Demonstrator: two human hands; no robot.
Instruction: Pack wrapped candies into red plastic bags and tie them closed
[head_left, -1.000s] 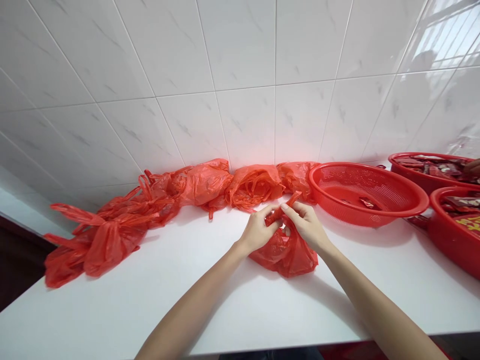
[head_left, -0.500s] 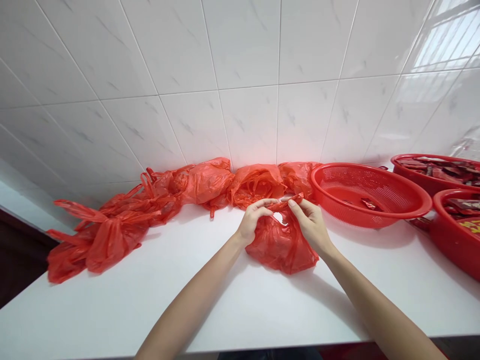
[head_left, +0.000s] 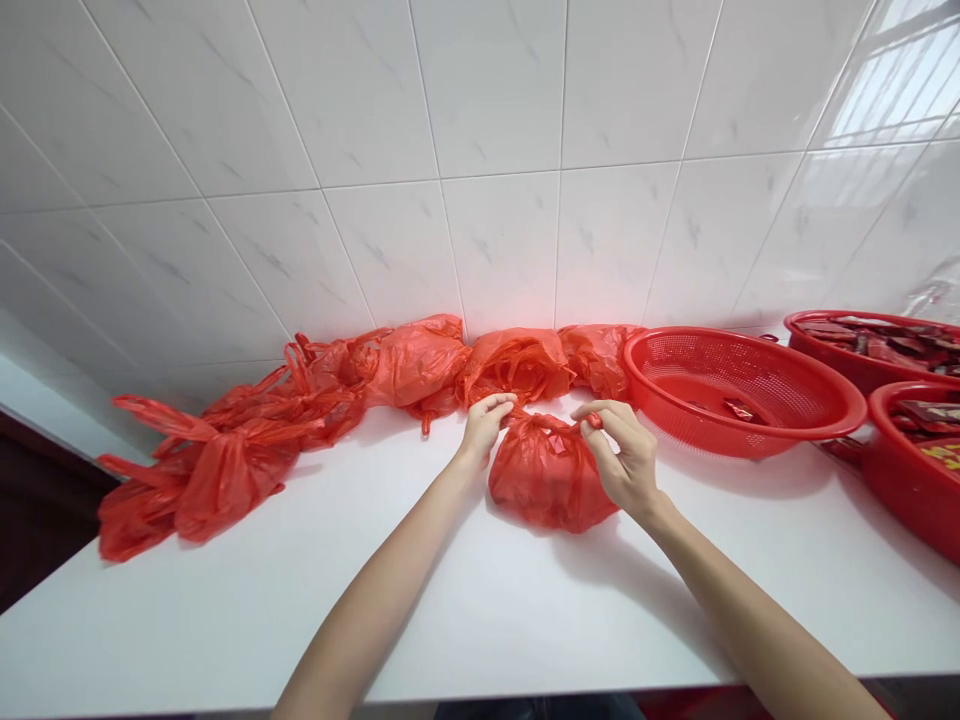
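Observation:
A filled red plastic bag [head_left: 549, 475] sits on the white counter, its top gathered into a tight neck. My left hand [head_left: 486, 425] pinches the thin handle end on the left side of that neck. My right hand [head_left: 621, 455] pinches the other red handle end [head_left: 595, 421] between its fingertips. The bag's contents are hidden. Behind my hands, a row of several other knotted red plastic bags [head_left: 514, 368] runs along the wall, and my left hand is close to them.
A red mesh colander [head_left: 780, 432] holding a few wrapped items stands to the right of my right hand. Further right are red basins [head_left: 911, 500] [head_left: 862, 367] of wrapped packets. White marbled wall tiles [head_left: 495, 240] rise behind the white counter [head_left: 225, 620].
My hands have drawn apart sideways. The bag's gathered neck has sunk lower and tighter, and the bag now looks rounder and more closed.

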